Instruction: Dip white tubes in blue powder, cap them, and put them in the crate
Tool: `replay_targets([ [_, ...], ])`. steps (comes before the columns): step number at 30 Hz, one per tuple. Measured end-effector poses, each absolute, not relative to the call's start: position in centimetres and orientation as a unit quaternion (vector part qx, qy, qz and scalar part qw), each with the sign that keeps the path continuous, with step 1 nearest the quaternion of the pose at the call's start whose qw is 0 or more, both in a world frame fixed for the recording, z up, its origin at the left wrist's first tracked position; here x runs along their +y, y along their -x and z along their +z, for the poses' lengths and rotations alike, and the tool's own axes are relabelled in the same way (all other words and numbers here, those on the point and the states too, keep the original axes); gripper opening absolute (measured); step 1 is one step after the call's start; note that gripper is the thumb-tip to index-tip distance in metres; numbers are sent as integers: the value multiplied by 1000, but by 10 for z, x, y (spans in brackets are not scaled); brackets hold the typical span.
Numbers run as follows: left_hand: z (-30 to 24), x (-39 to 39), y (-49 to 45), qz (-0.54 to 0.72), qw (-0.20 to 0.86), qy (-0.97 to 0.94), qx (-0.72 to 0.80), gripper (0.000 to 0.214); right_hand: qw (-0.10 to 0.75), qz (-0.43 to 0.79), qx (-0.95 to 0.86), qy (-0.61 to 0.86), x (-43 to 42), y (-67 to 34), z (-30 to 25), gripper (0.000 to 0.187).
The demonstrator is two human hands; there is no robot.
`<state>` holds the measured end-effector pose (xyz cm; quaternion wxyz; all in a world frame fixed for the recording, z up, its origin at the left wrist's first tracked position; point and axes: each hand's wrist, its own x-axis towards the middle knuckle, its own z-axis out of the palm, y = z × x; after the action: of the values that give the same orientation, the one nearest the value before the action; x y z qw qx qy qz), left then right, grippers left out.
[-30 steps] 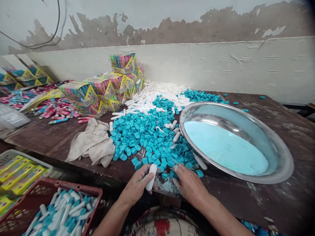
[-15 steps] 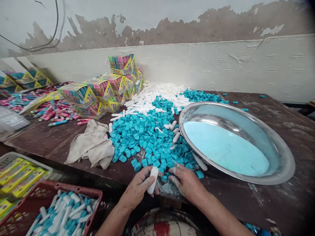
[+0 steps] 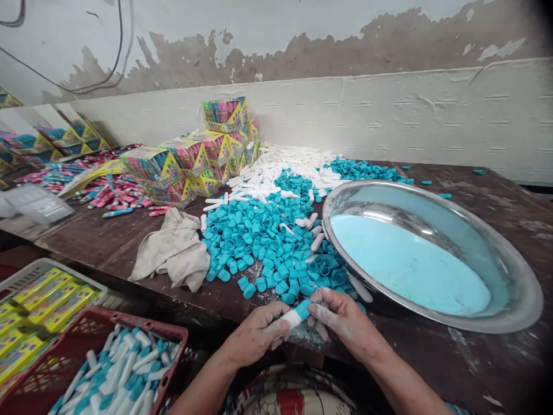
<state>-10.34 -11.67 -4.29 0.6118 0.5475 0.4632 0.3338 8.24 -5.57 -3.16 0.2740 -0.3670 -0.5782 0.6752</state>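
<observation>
My left hand [image 3: 261,333] is closed around a white plastic tube [image 3: 292,318], which tilts up to the right. A blue cap [image 3: 303,309] sits on the tube's upper end, pinched by the fingers of my right hand [image 3: 339,320]. Both hands are dusted with pale powder, and they meet just over the table's front edge. Right behind them spreads a heap of loose blue caps [image 3: 263,236]. White tubes [image 3: 285,164] lie piled at the back of that heap.
A steel basin [image 3: 514,288] of light blue powder stands at right. A crumpled cloth [image 3: 173,248] lies left of the caps. Lower left, a red crate [image 3: 181,334] holds capped tubes beside a basket of yellow boxes [image 3: 47,300]. Packed display boxes [image 3: 185,155] are stacked behind.
My right hand has come from the cap heap to the tube with a blue cap, now on its end. The tube has tipped from near upright toward the right. The view has shifted slightly left.
</observation>
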Motion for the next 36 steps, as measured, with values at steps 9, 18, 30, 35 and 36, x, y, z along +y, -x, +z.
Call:
replay_targets([
  [9,-38,-116,99,297,532,-617,498,29,198,697,-582,369,-52,-86,-31,30],
  [18,-41,-114,82,98,283,-738,605,33,62,640,-650,404,-50,-84,-12,12],
  [30,-40,-109,84,11,204,-740,640,19,74,540,-713,442,-53,-69,-22,20],
  [35,-42,-110,117,92,213,-666,709,26,134,397,-801,428,-41,-73,-30,14],
  [36,-41,-111,124,106,213,-654,718,26,136,344,-825,427,-41,-72,-32,14],
])
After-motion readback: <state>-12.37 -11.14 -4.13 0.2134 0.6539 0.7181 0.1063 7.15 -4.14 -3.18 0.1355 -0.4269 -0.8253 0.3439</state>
